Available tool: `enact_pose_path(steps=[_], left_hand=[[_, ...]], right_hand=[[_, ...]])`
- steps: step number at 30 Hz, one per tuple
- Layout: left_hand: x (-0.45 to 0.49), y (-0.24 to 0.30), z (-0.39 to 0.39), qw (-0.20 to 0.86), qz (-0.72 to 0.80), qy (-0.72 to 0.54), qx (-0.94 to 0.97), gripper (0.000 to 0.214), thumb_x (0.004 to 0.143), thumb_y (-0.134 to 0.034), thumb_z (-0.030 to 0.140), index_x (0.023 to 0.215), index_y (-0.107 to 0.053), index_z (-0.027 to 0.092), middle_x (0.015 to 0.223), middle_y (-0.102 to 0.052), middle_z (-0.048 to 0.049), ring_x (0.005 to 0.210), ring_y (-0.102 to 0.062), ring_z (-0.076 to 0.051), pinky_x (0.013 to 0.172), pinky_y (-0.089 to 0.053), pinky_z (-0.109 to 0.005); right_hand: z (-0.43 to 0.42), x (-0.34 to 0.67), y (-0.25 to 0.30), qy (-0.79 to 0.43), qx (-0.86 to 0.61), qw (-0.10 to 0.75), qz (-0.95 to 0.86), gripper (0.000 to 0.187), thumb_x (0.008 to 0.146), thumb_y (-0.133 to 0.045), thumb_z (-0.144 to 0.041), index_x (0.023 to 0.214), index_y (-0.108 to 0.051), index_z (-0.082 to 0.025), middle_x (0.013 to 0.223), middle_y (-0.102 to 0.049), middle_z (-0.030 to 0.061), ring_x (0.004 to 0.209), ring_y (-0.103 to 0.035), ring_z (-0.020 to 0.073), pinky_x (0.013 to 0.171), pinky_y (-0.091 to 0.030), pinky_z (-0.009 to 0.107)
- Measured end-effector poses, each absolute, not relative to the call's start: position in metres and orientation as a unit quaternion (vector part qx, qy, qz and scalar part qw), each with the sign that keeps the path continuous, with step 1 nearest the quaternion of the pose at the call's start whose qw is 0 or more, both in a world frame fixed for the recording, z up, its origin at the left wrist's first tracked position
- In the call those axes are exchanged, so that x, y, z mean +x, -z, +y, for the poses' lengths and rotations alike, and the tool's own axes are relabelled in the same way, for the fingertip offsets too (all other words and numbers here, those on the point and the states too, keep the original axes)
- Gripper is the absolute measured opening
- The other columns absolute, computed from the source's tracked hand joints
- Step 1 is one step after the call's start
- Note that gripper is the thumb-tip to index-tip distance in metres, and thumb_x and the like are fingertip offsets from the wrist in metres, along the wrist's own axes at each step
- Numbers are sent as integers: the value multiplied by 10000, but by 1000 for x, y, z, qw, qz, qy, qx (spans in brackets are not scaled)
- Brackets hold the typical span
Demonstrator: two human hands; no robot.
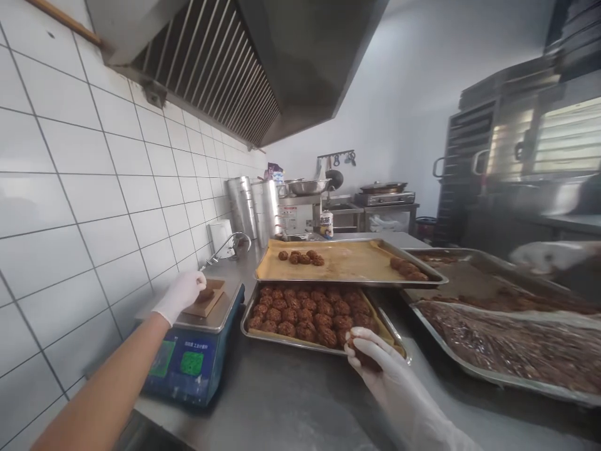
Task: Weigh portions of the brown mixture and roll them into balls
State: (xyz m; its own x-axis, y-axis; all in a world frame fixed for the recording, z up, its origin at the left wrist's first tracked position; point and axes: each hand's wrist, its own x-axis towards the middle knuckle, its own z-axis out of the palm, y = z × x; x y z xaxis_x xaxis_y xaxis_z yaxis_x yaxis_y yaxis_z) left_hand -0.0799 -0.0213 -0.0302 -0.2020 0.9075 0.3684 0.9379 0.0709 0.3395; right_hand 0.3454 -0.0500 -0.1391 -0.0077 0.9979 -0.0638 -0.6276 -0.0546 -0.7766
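My left hand [181, 295], in a white glove, is over a small brown box [211, 304] on a blue digital scale [188, 363]. Its fingers are pinched together; a dark brown lump shows just below them in the box, and I cannot tell what the fingertips hold. My gloved right hand [382, 363] curls around a brown ball [366, 358], mostly hidden by the fingers. That hand is at the near right corner of a metal tray [291, 343] packed with rows of brown, lumpy balls [305, 313].
A second paper-lined tray [352, 280] overlaps the packed tray's far side, bearing a few brown balls and larger lumps. To the right, a tray [469, 366] holds a dark mass under plastic film [526, 341]. A co-worker's gloved arm [549, 254] reaches in. An extractor hood [300, 62] hangs overhead.
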Motion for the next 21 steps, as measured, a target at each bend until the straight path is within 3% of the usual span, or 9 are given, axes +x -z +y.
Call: enact_pose_path(steps=[4,7,10,13,16,18,21], left_hand=[[-90,41,-9,26,-727,225,-648,130,780,-615,159,682,-694,192,737,-734,-56,748,-671,-225,714,-443,-304],[-95,36,-13,38,-722,234,-650,224,790,-583,119,891,-768,196,929,-789,-86,891,-714,-243,809,-482,-303],[-101,18,-26,71,-717,264,-641,377,838,-525,124,1132,-750,192,1192,-761,-111,1102,-696,-256,938,-490,-313],[-102,1,-43,98,-707,281,-641,376,902,-472,183,1159,-745,199,1251,-743,-94,1170,-675,-259,1005,-487,-329],[-97,-9,-57,107,-693,282,-655,376,934,-441,205,1149,-749,215,1245,-748,-59,1181,-670,-246,1033,-484,-332],[-94,-13,-63,112,-685,280,-664,383,949,-422,201,1149,-749,223,1255,-745,-42,1190,-665,-235,1048,-479,-332],[-95,-15,-68,119,-676,279,-672,402,962,-393,184,1150,-746,228,1262,-740,-29,1191,-662,-222,1066,-473,-340]], right_hand=[[-46,346,141,-648,-321,629,-285,372,517,-980,-307,823,-789,-220,798,-728,19,714,-657,128,637,-570,161],[-44,348,140,-654,-330,617,-287,483,544,-956,-295,996,-796,-240,852,-745,29,794,-693,160,658,-585,178],[-43,349,138,-651,-358,606,-284,543,545,-931,-287,1066,-782,-246,1109,-758,52,1027,-709,211,754,-603,181],[-42,350,139,-650,-384,593,-281,517,531,-901,-279,1032,-778,-240,1289,-703,55,1125,-679,227,750,-594,159],[-41,349,142,-642,-397,599,-266,405,470,-871,-199,856,-751,-233,996,-718,36,885,-668,163,603,-550,136],[-41,348,140,-646,-373,607,-273,304,462,-848,-167,714,-687,-215,815,-627,13,719,-575,118,503,-488,138],[-45,344,131,-650,-359,608,-280,289,458,-857,-220,659,-652,-193,761,-541,21,650,-509,116,425,-438,175]])
